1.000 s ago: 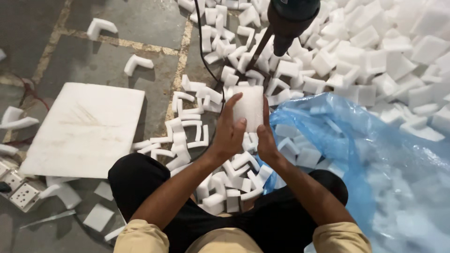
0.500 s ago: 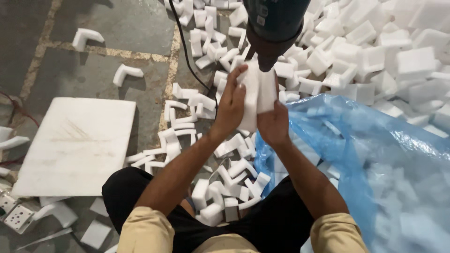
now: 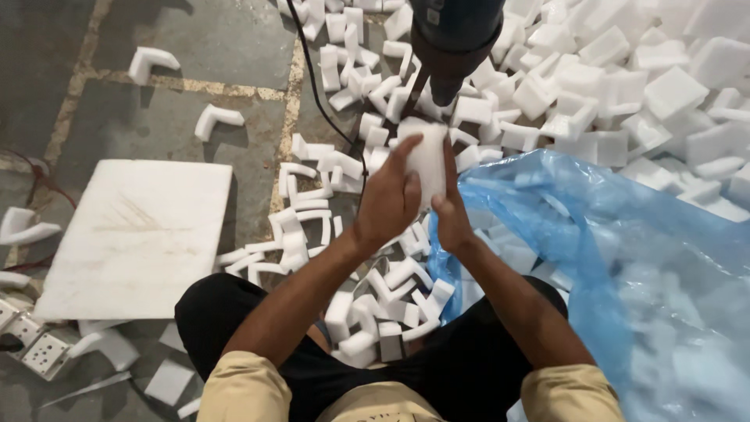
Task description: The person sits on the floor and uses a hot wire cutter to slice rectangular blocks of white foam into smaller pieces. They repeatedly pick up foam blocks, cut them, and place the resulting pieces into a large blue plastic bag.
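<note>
Both my hands grip one white foam block [image 3: 428,156], held upright just under the nozzle of a dark power tool [image 3: 453,43] that hangs at the top of the view. My left hand [image 3: 387,199] wraps the block's left side. My right hand [image 3: 451,211] pinches its right lower edge. A black cable [image 3: 312,78] runs from the tool across the floor. Loose L-shaped foam pieces [image 3: 308,227] lie below my hands and between my knees.
A big heap of white foam blocks [image 3: 625,86] fills the upper right. A blue plastic bag [image 3: 617,266] with foam pieces spreads at the right. A flat white board [image 3: 141,234] lies on the stone floor at left, with a power strip [image 3: 39,352] near it.
My hands have lifted the foam block up and away from me, bringing its top closer to the tool's nozzle. The view has tilted slightly.
</note>
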